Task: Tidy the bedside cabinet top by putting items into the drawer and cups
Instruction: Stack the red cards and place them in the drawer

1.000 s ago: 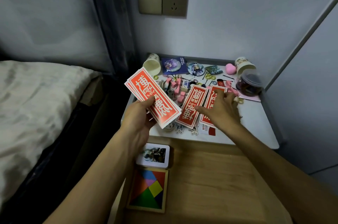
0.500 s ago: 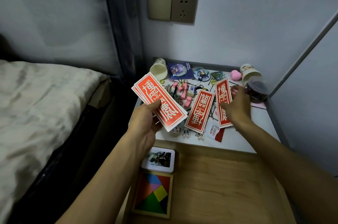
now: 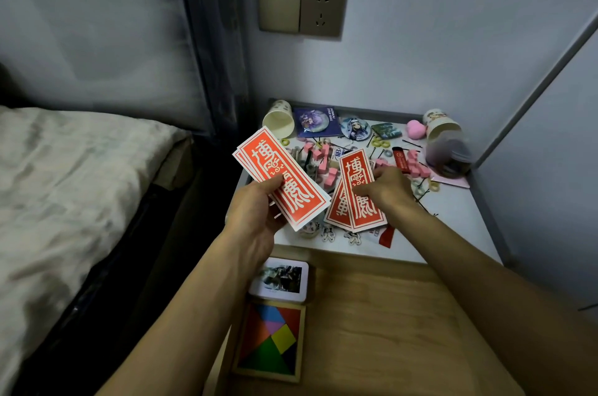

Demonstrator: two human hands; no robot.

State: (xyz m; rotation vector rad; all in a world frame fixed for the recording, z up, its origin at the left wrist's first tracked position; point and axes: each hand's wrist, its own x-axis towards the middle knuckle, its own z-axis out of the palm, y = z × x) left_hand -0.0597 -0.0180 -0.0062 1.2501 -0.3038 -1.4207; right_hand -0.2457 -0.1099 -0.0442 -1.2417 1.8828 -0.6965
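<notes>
My left hand (image 3: 255, 211) grips a small stack of red cards (image 3: 281, 179) with white characters, raised over the cabinet's left front corner. My right hand (image 3: 386, 188) pinches another red card (image 3: 357, 188) just above a second red card (image 3: 338, 209) that lies on the white cabinet top (image 3: 453, 217). Below, the open wooden drawer (image 3: 382, 324) holds a white tin (image 3: 280, 279) and a coloured tangram puzzle (image 3: 270, 340). A paper cup (image 3: 278, 122) lies on its side at the back left, and another cup (image 3: 441, 125) lies at the back right.
Scattered on the top are pink blocks (image 3: 323, 159), round badges (image 3: 354, 128), a blue card (image 3: 315, 120), hair ties, hairpins, a pink heart (image 3: 415, 128), a red lighter (image 3: 401, 159) and a clear jar (image 3: 448, 156). A bed (image 3: 64, 185) stands at the left. Walls close in behind and to the right.
My right hand picked one red card off the cabinet top and carried it left, over the other lying card. My left hand kept hold of its stack.
</notes>
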